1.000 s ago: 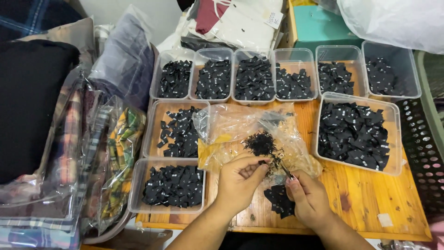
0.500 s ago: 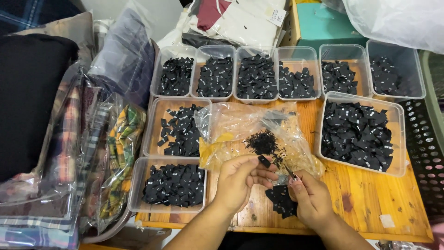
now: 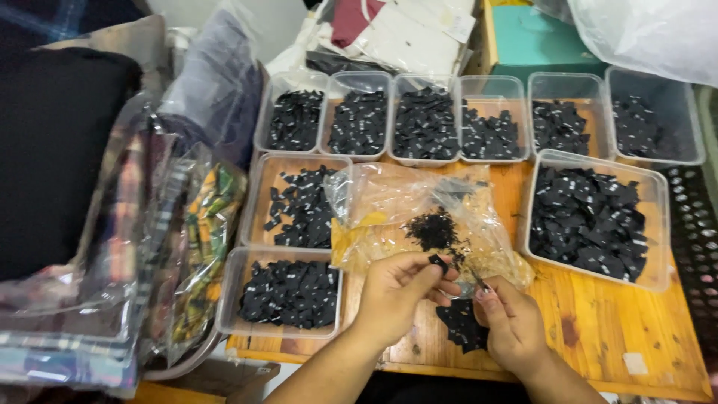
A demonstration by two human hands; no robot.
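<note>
My left hand point(image 3: 396, 293) pinches a small black label point(image 3: 437, 262) between thumb and fingers, just above the wooden table point(image 3: 598, 329). My right hand point(image 3: 512, 323) is beside it, fingers curled on a thin dark tool point(image 3: 474, 278); what kind of tool is unclear. Under my hands lies a small pile of black labels point(image 3: 462, 326). A crumpled clear plastic bag point(image 3: 419, 217) with more black pieces point(image 3: 434, 229) lies just beyond my hands.
Several clear plastic tubs of black labels surround the bag: a row at the back point(image 3: 426, 120), two at the left point(image 3: 288, 293), a large one at the right point(image 3: 594, 217). Bagged clothes point(image 3: 112, 247) pile up left. A teal box point(image 3: 538, 41) stands behind.
My left hand has lifted a little and now holds one black label up clear of the bag. The right hand stays close beside it. The view has shifted slightly.
</note>
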